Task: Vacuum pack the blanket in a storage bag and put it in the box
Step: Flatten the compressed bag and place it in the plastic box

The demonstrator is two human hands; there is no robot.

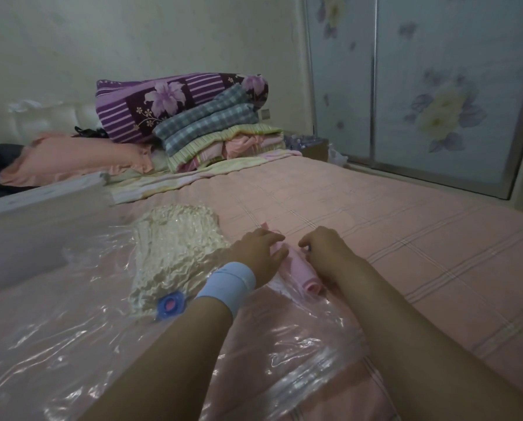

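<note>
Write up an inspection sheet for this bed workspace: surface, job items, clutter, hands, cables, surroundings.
Surface: pink checked bed sheet, lying flat.
Job's things: clear storage bag on the bed; cream blanket shrunk and wrinkled inside; blue valve facing up; white box at left.
Clutter: pile of folded bedding and pink pillow at the far end.
Hands: left hand and right hand both grip a pink roll beside the blanket.
Cables: nothing seen.
Surroundings: flowered sliding doors at right.
</note>
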